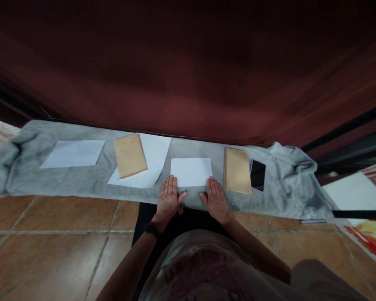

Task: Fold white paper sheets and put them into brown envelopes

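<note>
A white sheet of paper lies on the grey cloth straight in front of me. My left hand rests flat at its lower left corner, fingers stretched forward and thumb pointing inward. At the lower right corner my right hand lies palm down in the same way. Neither hand grips anything. To the right of the sheet is a stack of brown envelopes. On the left, another stack of brown envelopes sits on top of a larger white paper.
A phone with a dark screen lies beside the right envelopes. Farther left is another white sheet. The grey cloth covers a long narrow surface, wrinkled at both ends. A dark red upright surface stands behind it. Below is tiled floor.
</note>
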{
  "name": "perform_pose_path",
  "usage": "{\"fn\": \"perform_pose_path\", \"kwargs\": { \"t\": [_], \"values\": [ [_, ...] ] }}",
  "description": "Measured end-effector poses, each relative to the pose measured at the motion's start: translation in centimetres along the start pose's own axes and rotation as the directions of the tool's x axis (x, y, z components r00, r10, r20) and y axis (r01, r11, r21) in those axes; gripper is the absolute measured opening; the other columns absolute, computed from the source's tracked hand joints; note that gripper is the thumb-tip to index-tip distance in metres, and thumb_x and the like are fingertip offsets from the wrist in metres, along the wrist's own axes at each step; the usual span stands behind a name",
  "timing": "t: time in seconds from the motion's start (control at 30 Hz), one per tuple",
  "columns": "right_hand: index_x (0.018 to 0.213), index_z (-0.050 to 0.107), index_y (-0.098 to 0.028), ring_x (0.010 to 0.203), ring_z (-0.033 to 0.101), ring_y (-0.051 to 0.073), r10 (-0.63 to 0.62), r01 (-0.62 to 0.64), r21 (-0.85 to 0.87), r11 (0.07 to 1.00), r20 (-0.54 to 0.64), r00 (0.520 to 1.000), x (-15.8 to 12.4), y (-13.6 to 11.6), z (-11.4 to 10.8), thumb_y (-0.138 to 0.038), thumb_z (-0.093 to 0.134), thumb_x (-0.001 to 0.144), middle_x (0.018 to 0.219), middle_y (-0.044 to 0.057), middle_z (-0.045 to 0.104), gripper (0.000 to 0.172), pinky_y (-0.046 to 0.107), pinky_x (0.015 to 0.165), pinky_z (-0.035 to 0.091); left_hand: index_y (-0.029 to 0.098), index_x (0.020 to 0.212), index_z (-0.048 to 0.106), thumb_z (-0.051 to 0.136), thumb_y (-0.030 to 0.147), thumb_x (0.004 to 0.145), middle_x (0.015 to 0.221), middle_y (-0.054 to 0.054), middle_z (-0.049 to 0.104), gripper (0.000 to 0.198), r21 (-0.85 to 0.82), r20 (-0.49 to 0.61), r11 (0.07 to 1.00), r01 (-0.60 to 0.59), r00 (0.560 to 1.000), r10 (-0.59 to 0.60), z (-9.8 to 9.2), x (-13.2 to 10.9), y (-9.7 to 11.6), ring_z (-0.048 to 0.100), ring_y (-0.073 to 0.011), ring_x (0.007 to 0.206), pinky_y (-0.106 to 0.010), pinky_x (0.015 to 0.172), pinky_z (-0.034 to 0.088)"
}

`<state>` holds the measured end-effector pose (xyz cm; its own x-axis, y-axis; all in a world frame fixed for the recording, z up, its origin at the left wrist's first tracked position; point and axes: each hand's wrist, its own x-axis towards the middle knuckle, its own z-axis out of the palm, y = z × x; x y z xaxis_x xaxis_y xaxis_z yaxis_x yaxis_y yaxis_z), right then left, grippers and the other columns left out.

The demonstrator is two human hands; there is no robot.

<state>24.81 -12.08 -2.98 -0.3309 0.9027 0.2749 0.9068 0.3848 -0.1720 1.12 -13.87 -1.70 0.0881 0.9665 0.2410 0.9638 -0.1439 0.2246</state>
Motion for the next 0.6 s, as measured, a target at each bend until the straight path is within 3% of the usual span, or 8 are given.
{"fn": "perform_pose_path", "kwargs": {
  "t": [0.13, 0.27, 0.4, 0.5, 0.53, 0.6],
  "values": [
    [0.161, 0.029, -0.003, 0.152, 0.035, 0.035, -0.014, 0.012, 0.034, 0.999, 0.055, 0.998, -0.1, 0.7, -0.7, -0.043, 0.036, 0.108, 0.163, 0.024, 0.036, 0.067, 0.054, 0.122, 0.036, 0.001, 0.156, 0.036, 0.04, 0.046, 0.105, 0.161, -0.027, 0.039, 0.068, -0.022, -0.028, 0.999, 0.039, 0.999, -0.039, -0.4, 0.2, 0.2, 0.031, -0.0363, 0.154, -0.055, 0.124, 0.032],
    [0.16, 0.034, -0.01, 0.153, 0.035, 0.029, -0.162, 0.133, 0.146, 0.98, 0.204, 0.965, -0.2, 2.5, -2.7, -0.039, 0.035, 0.109, 0.164, 0.018, 0.038, 0.058, 0.051, 0.123, 0.036, 0.006, 0.158, 0.034, 0.038, 0.042, 0.106, 0.163, -0.021, 0.038, 0.064, -0.047, -0.021, 0.999, -0.021, 1.0, 0.021, -0.6, 0.9, 1.4, 0.031, -0.0326, 0.154, -0.054, 0.125, 0.031],
    [0.159, 0.038, -0.012, 0.155, 0.031, 0.025, -0.39, 0.289, 0.297, 0.91, 0.378, 0.84, 0.5, 4.9, -5.9, -0.037, 0.039, 0.108, 0.167, 0.015, 0.034, 0.056, 0.046, 0.125, 0.034, 0.007, 0.157, 0.037, 0.037, 0.04, 0.106, 0.162, -0.019, 0.041, 0.06, -0.045, 0.032, 0.996, -0.078, 0.996, 0.079, -0.2, 0.7, 2.8, 0.035, -0.03, 0.153, -0.049, 0.124, 0.034],
    [0.158, 0.041, -0.012, 0.154, 0.033, 0.023, -0.48, 0.33, 0.376, 0.866, 0.435, 0.762, 3.1, 6.4, -8.2, -0.039, 0.042, 0.108, 0.166, 0.013, 0.037, 0.056, 0.042, 0.126, 0.033, 0.008, 0.155, 0.039, 0.036, 0.042, 0.106, 0.161, -0.02, 0.043, 0.06, -0.029, 0.059, 0.996, -0.081, 0.995, 0.082, 0.1, 0.1, 3.1, 0.038, -0.0311, 0.151, -0.05, 0.122, 0.037],
    [0.157, 0.043, -0.014, 0.154, 0.035, 0.022, -0.486, 0.328, 0.391, 0.86, 0.431, 0.76, 4.3, 6.6, -8.7, -0.04, 0.042, 0.108, 0.164, 0.011, 0.04, 0.055, 0.04, 0.126, 0.034, 0.008, 0.155, 0.04, 0.036, 0.043, 0.106, 0.16, -0.02, 0.043, 0.061, -0.026, 0.069, 0.996, -0.089, 0.993, 0.091, 0.1, -0.1, 3.1, 0.039, -0.0312, 0.151, -0.051, 0.122, 0.037],
    [0.155, 0.046, -0.019, 0.151, 0.039, 0.019, -0.454, 0.298, 0.406, 0.864, 0.373, 0.809, 6.9, 6.4, -9.3, -0.04, 0.04, 0.109, 0.161, 0.006, 0.046, 0.052, 0.038, 0.126, 0.034, 0.008, 0.155, 0.04, 0.035, 0.044, 0.106, 0.16, -0.021, 0.043, 0.061, -0.022, 0.088, 0.995, -0.102, 0.991, 0.104, 0.1, 0.0, 2.8, 0.039, -0.0311, 0.151, -0.05, 0.122, 0.037]
  ]
}}
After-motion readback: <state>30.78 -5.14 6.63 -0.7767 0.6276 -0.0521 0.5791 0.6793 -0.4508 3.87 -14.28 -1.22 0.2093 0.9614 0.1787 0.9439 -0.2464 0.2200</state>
